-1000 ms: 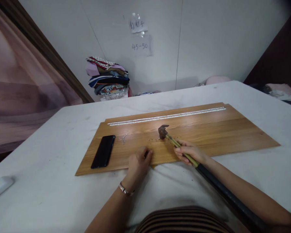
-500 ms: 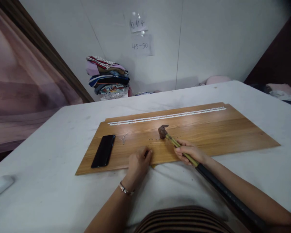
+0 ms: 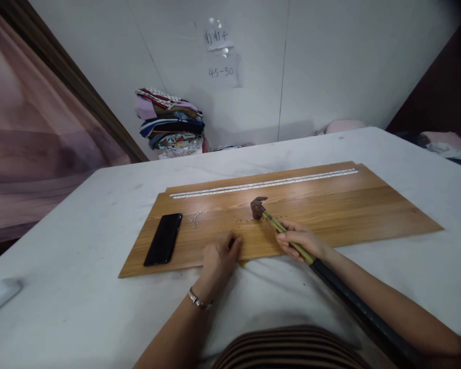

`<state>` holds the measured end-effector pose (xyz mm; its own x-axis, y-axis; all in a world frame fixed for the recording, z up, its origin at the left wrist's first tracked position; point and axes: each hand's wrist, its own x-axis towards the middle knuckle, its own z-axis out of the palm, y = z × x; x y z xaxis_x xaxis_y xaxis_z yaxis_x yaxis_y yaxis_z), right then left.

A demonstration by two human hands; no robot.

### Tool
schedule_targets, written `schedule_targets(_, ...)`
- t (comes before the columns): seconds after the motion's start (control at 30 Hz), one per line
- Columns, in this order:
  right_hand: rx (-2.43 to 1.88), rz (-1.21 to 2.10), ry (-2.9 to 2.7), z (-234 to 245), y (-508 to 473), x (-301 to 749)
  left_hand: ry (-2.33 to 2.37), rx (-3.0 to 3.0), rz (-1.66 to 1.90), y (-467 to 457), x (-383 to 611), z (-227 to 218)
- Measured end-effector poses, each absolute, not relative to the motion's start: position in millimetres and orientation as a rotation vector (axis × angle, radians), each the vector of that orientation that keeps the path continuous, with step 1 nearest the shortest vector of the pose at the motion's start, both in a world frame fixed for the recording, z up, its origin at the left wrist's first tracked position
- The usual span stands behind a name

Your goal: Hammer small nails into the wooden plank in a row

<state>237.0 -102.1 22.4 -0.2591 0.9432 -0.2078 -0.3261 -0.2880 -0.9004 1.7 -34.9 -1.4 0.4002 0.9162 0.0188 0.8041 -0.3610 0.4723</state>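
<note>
You're holding a hammer over the board
Your right hand is gripping it; your left hand is resting, curled loosely closed.

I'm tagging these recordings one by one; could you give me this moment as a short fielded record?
Right hand: grips the claw hammer by its yellowish shaft
Left hand: loosely curled at the wooden board's near edge; anything held is unclear
Hammer head: at the board; contact unclear
On board: smartphone, loose nails to its right, two white marked strips along the far side
Unclear: small dots near the hammer head
Background: stacked fabrics, paper reading 45-50
</note>
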Motion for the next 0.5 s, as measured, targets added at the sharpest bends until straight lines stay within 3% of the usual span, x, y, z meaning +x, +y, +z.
schedule_targets(0.5, -0.999, 1.696, -0.924, 26.2, -102.9, 237.9, 1.495, 2.245, 0.377, -35.5, 2.4, -0.2)
